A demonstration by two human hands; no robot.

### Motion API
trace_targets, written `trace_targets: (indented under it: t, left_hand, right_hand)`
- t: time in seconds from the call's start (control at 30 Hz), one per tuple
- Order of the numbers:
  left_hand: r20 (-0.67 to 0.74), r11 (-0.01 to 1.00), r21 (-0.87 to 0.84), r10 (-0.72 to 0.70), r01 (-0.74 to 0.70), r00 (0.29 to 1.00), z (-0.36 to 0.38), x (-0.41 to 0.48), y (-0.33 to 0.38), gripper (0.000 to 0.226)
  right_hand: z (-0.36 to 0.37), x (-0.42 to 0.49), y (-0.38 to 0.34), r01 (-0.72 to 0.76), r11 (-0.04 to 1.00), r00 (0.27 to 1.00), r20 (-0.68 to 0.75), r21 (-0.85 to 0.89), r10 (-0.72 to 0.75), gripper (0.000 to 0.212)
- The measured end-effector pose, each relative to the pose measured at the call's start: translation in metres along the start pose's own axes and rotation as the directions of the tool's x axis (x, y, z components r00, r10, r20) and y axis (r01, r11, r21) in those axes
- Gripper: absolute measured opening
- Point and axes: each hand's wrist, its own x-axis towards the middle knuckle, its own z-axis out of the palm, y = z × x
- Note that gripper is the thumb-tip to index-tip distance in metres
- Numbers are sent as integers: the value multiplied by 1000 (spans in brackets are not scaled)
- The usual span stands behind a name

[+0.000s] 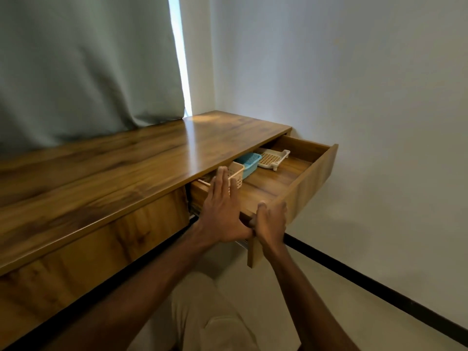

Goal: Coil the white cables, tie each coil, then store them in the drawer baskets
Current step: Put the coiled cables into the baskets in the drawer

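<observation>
The right hand [271,224] curled round the drawer front [311,181], while the left hand [222,211], fingers straight and pressed together, overlapped a cream slotted basket [237,177] (blue mesh basket [250,160] beyond the fingertips).

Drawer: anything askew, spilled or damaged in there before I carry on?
Nothing looks spilled or broken. The only oddity is the white tray at the right end of the drawer. It seems to sit slightly askew beside the blue basket, with its feet showing.

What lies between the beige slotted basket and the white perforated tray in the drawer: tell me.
The blue basket sits between the beige basket and the white tray, all in the open drawer, as the head view shows.
</observation>
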Motion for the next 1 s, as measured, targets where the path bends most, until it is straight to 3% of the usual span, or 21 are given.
trace_targets:
  t: [0.13, 0.27, 0.37, 0.43, 0.53, 0.63, 0.77, 1.0]
  left_hand:
    - [-12, 980, 119, -161, 161, 987, -4, 16, -45, 157]
    - [92, 951, 110, -301, 290, 949, -8, 29, -85, 156]
    - [94, 939, 131, -331, 318, 939, -8, 35, -106, 135]
    - [23, 943, 147, -307, 300, 952, -6, 38, -115, 108]
    - [-84, 951, 134, -271, 280, 959, -5, 41, -122, 62]
    - [-163, 945, 99, -294, 312, 942, -2, 42, -125, 34]
    - [-241, 923, 54, -358, 380, 902, 9, 44, -123, 25]
    - [-228, 928, 9, -360, 371, 905, 11, 40, -121, 31]
  right_hand:
    - [42, 7, -16, 26, 998, 999, 44, 51, -28, 58]
    - [93, 21, -21, 59, 988, 992, 104, 146, -74, 74]
    - [130, 37, -15, 69, 980, 983, 154, 189, -99, 81]
    - [145, 37, -20, 63, 974, 976, 191, 216, -105, 82]
    - [152, 31, -38, 57, 968, 968, 224, 246, -114, 67]
    - [164, 38, -43, 61, 964, 959, 253, 257, -128, 52]
    - [181, 46, -36, 175, 957, 936, 261, 233, -235, 51]
    - [160, 44, -32, 195, 965, 900, 360, 174, -247, 55]
